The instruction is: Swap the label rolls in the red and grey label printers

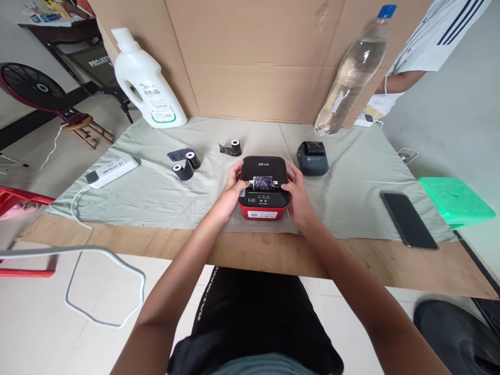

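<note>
A small red and black printer (264, 165) sits upright on the cloth in front of me. A strip of dark, patterned paper (263, 183) lies across the slot in its top. My left hand (231, 192) grips the printer's left side, its thumb at the left end of the slot. On the opposite side my right hand (298, 197) holds the printer, thumb near the slot's right end. The fingers along both sides are partly hidden. Just right of it stands a dark grey portable printer (313, 164) with black paper on top.
Black paper rolls (183, 171) and another roll (235, 148) lie left and behind. A white power strip (116, 171) is at left, a phone (408, 220) at right. A white jug (150, 86) and a water bottle (353, 70) stand before a cardboard panel (258, 62). A person's arm shows behind.
</note>
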The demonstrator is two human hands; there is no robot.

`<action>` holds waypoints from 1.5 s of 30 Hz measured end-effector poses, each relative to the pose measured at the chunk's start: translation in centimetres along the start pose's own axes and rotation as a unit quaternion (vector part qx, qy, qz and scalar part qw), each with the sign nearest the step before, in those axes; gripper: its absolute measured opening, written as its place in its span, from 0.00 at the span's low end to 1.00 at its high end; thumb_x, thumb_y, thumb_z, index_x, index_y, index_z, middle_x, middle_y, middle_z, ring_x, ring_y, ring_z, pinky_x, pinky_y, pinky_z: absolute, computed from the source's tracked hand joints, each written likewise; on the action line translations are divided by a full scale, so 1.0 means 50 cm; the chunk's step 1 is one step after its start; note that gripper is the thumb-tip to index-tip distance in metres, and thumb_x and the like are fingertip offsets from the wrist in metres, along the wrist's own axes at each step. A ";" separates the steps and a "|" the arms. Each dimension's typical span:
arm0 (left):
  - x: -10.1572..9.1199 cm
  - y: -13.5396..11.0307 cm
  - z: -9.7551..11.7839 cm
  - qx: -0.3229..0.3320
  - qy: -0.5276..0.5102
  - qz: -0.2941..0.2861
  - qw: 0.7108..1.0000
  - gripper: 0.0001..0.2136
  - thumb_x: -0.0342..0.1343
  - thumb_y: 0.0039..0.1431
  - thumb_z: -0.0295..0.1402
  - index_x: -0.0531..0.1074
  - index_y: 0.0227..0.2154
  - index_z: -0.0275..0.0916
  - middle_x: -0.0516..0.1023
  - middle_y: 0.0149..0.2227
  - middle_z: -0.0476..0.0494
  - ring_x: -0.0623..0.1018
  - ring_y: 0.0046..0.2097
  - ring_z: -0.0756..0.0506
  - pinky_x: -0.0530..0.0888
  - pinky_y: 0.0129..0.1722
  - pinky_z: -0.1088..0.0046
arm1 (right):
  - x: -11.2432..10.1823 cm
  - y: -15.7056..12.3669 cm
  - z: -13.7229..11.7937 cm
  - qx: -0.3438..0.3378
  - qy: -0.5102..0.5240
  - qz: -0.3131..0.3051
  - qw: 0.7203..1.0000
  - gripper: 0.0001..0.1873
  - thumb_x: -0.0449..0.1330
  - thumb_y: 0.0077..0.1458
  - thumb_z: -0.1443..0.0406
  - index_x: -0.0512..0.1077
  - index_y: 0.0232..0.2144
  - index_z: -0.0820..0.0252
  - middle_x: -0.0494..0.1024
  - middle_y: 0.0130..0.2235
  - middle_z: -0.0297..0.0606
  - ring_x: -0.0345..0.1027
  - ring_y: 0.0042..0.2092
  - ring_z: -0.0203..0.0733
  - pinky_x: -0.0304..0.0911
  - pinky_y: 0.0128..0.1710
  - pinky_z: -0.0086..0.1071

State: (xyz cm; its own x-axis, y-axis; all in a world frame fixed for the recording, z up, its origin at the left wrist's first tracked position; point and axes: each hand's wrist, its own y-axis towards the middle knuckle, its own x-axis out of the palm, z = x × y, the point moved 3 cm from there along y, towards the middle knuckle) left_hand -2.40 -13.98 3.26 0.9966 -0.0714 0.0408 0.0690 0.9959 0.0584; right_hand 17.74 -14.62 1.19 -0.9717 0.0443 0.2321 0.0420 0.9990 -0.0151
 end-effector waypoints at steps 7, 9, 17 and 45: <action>0.015 -0.024 0.006 -0.035 -0.087 0.026 0.995 0.34 0.57 0.56 0.29 0.56 0.66 0.50 0.63 0.73 0.48 0.61 0.75 0.40 0.62 0.74 0.57 | 0.014 -0.012 -0.019 0.009 0.017 -0.009 1.000 0.38 0.59 0.47 0.63 0.64 0.62 0.41 0.70 0.66 0.32 0.63 0.68 0.49 0.63 0.70 0.50; 0.016 -0.026 0.009 -0.035 -0.098 0.029 0.994 0.34 0.57 0.56 0.28 0.57 0.66 0.50 0.62 0.73 0.48 0.61 0.75 0.40 0.62 0.74 0.58 | 0.015 -0.012 -0.022 0.022 0.026 -0.001 0.999 0.38 0.60 0.46 0.63 0.64 0.62 0.41 0.71 0.65 0.33 0.64 0.67 0.50 0.64 0.68 0.51; 0.021 -0.034 0.002 -0.030 -0.155 0.034 0.987 0.33 0.61 0.56 0.30 0.59 0.64 0.51 0.63 0.74 0.48 0.62 0.75 0.41 0.63 0.74 0.59 | 0.012 -0.007 -0.008 -0.023 0.058 -0.016 0.998 0.35 0.62 0.45 0.63 0.68 0.58 0.42 0.72 0.65 0.30 0.63 0.69 0.50 0.61 0.70 0.50; 0.019 -0.036 -0.029 -0.028 -0.144 0.110 0.983 0.20 0.60 0.56 0.35 0.72 0.52 0.43 0.75 0.66 0.42 0.70 0.71 0.38 0.65 0.73 0.57 | 0.001 -0.018 -0.012 -0.039 -0.016 0.016 0.999 0.28 0.61 0.50 0.59 0.71 0.55 0.48 0.74 0.64 0.35 0.65 0.67 0.52 0.63 0.69 0.52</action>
State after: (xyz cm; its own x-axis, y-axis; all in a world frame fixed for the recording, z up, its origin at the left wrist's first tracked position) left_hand -1.50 -15.78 1.74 0.9342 0.1410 0.3278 -0.1362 0.9900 -0.0379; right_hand 17.79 -15.51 1.79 -0.9762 0.0778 0.2023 0.0904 0.9945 0.0536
